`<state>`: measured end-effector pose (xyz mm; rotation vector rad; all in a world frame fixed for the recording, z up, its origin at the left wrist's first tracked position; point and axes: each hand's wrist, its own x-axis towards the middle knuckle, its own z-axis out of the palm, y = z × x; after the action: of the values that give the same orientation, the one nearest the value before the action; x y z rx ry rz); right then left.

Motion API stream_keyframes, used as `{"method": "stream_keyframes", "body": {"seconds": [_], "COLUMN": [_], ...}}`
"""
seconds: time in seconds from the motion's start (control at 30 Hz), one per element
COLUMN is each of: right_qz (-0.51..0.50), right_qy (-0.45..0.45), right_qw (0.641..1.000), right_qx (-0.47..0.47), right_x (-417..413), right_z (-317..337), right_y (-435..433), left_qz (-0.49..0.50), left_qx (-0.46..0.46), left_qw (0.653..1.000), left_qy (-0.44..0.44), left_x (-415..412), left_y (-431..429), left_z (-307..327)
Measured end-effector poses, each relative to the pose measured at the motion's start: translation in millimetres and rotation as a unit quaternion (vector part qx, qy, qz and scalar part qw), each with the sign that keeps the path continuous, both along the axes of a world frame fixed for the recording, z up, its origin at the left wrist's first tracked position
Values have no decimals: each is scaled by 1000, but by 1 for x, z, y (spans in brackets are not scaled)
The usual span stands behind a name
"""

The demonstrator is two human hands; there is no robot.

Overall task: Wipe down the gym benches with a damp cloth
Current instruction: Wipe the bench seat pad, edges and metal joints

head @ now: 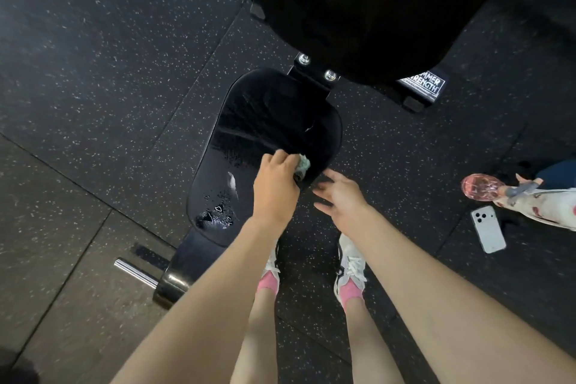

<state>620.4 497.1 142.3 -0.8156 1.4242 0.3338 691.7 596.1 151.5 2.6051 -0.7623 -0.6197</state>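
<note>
Bench (265, 121), black pad, centre of frame: your left hand (276, 187) had its grip curled round the cloth (303, 164) at the pad's right edge; right hand (339, 196) spread, empty. Risk: droplets (218, 212) at lower left might stay unwiped, lying apart from the cloth.

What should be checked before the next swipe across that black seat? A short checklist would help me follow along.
1. Grip on the cloth: ok, the left hand holds it bunched in its fingers.
2. Contact with the seat pad: ok, the cloth sits on the pad near its right edge.
3. The right hand out of the wiping path: ok, it is open beside the pad.
4. Pad fully wiped: not ok, water drops lie at the near end.
5. The phone safe from the feet: ok, it lies on the floor off to the right.
6. Cloth damp enough: cannot tell.
</note>
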Motion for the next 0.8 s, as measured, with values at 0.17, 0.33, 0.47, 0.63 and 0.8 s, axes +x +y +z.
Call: {"method": "stream_keyframes", "body": {"seconds": [0.17,0.33,0.47,0.63,0.8], "right_qz": [55,68,17,-48,53], "right_qy": [-1,-7,-9,10,8], "right_qw": [998,998,999,998,998], "right_qx": [-4,-11,29,50,17], "right_x": [-5,-12,-13,-8,-7], "right_z": [-4,-2,2,6,5], "right_y": [-9,-13,-15,-14,-4], "left_qz": [-185,-234,-248,-302,-347], "left_qx": [28,-15,-67,-16,10], "left_qw": [980,971,967,953,937], "left_qy": [72,53,1,27,46], "left_x": [-10,1,23,22,20], "left_y": [10,21,-10,-20,26], "left_z": [1,12,12,-4,0]}}
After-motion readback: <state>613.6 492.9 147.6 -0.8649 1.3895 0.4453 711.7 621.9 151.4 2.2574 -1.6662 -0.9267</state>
